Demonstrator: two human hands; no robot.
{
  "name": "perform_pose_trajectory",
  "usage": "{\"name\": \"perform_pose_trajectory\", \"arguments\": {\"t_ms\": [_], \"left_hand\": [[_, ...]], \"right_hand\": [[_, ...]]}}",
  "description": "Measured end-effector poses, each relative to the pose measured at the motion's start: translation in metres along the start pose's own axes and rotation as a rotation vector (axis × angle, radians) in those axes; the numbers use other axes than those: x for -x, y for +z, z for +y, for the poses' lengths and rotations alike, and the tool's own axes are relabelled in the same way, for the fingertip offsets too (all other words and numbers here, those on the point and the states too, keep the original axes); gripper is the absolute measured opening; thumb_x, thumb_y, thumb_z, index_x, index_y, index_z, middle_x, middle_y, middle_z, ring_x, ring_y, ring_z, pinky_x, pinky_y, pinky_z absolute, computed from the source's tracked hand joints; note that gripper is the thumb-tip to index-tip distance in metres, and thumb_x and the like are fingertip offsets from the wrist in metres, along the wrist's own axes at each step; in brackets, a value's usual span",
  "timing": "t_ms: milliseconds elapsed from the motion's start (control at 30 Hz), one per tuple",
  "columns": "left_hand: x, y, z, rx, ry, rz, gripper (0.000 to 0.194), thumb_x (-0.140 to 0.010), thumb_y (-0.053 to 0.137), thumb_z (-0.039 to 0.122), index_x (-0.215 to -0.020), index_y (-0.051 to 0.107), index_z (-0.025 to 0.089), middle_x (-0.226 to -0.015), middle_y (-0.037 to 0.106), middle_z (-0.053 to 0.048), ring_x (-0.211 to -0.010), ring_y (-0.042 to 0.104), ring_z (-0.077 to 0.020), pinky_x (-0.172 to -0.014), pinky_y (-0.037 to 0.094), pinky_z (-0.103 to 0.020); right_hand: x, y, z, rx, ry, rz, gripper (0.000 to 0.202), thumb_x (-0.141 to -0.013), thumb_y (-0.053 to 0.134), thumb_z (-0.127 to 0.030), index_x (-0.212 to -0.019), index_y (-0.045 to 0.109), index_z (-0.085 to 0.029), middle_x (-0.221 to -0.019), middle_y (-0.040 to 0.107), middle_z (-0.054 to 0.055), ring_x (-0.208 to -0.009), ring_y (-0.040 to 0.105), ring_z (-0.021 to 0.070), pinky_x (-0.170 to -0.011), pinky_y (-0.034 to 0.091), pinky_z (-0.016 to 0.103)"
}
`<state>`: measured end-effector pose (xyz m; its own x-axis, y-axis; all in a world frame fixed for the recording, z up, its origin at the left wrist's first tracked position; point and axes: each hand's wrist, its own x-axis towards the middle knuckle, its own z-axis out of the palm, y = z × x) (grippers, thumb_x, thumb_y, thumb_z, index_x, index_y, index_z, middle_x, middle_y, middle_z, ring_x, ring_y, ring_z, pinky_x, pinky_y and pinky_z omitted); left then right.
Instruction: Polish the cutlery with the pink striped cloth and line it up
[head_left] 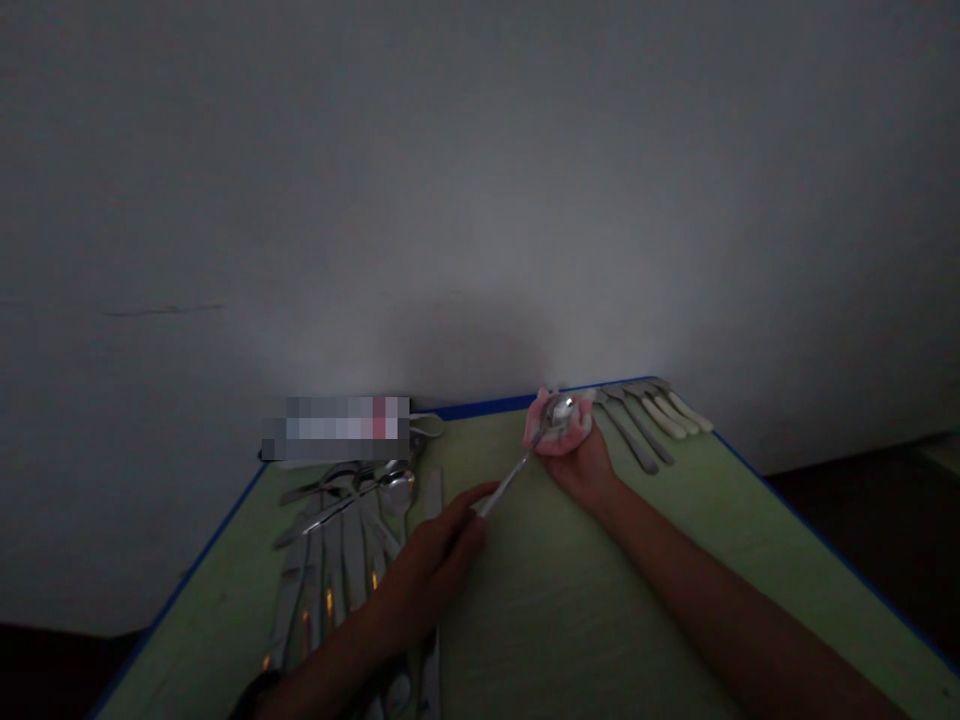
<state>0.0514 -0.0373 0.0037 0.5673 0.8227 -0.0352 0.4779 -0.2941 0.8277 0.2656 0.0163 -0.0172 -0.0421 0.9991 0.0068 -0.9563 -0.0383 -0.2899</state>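
A metal spoon [508, 484] slants up over the middle of the table. My left hand [442, 555] is closed around the end of its handle. In my right hand [581, 470] lies a bunched pink and white cloth [536, 420], and the spoon's bowl rests against it. The right fingers are mostly hidden behind the cloth. Under and beside my left forearm lie several knives [352, 540] and spoons [400, 487], some crossing one another. Just right of my right hand, several forks [634, 435] lie side by side, some with white handles [679, 415].
The green table [517, 610] with a blue edge stands against a grey wall [480, 200]. At its back left corner is a box-like thing [337, 425], blurred out in the picture. The light is dim, and the floor on both sides is dark.
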Motion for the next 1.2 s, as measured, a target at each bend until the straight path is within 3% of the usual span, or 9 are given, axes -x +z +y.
{"name": "perform_pose_trajectory", "arguments": {"t_ms": [167,367,667,833,1000,1200], "left_hand": [[0.000,-0.001,-0.003,-0.057,0.019,-0.013,0.050,-0.090,0.035,0.041,-0.136,0.036,0.021,-0.068,0.058,0.003,-0.062,0.051,-0.0120,-0.057,0.040,-0.020],[0.000,0.000,-0.005,-0.176,0.073,-0.088,0.049,-0.092,0.032,0.035,-0.138,0.031,0.021,-0.065,0.059,0.004,-0.056,0.050,-0.0113,-0.053,0.038,-0.019],[0.003,0.001,-0.005,-0.189,0.079,-0.103,0.050,-0.092,0.031,0.036,-0.140,0.027,0.022,-0.070,0.061,0.002,-0.060,0.053,-0.0129,-0.055,0.040,-0.021],[0.001,0.002,-0.005,-0.239,0.048,-0.112,0.052,-0.093,0.029,0.037,-0.142,0.021,0.021,-0.069,0.059,0.002,-0.061,0.055,-0.0137,-0.056,0.040,-0.022],[0.000,0.005,-0.005,-0.289,0.086,-0.127,0.052,-0.093,0.030,0.035,-0.142,0.020,0.022,-0.070,0.061,0.001,-0.062,0.057,-0.0144,-0.057,0.041,-0.021],[0.001,0.006,-0.005,-0.321,0.105,-0.116,0.049,-0.093,0.030,0.034,-0.141,0.025,0.024,-0.069,0.062,0.002,-0.061,0.058,-0.0141,-0.056,0.039,-0.021]], "right_hand": [[-0.002,-0.001,0.004,0.133,-0.059,-0.026,0.036,-0.080,0.051,-0.052,-0.095,0.060,-0.020,-0.090,0.063,0.002,-0.080,0.058,0.0145,-0.067,0.052,0.030],[-0.002,-0.008,0.011,0.511,-0.172,0.126,0.024,-0.069,0.070,-0.033,-0.085,0.058,-0.020,-0.071,0.058,-0.003,-0.058,0.051,0.0093,-0.054,0.046,0.022],[-0.002,-0.011,0.007,0.604,-0.084,-0.080,0.022,-0.067,0.071,-0.029,-0.083,0.058,-0.020,-0.071,0.059,-0.002,-0.059,0.052,0.0100,-0.057,0.045,0.023],[0.000,-0.010,0.014,0.685,-0.080,-0.034,0.025,-0.070,0.067,-0.035,-0.086,0.058,-0.018,-0.074,0.061,0.000,-0.063,0.054,0.0121,-0.065,0.046,0.027],[-0.003,-0.010,0.017,0.576,-0.095,0.100,0.028,-0.072,0.065,-0.040,-0.088,0.059,-0.018,-0.074,0.063,0.001,-0.066,0.055,0.0131,-0.067,0.047,0.029],[-0.005,-0.003,0.005,0.142,-0.091,0.115,0.025,-0.079,0.052,-0.045,-0.086,0.059,-0.022,-0.089,0.065,0.000,-0.082,0.060,0.0137,-0.073,0.049,0.030]]}}
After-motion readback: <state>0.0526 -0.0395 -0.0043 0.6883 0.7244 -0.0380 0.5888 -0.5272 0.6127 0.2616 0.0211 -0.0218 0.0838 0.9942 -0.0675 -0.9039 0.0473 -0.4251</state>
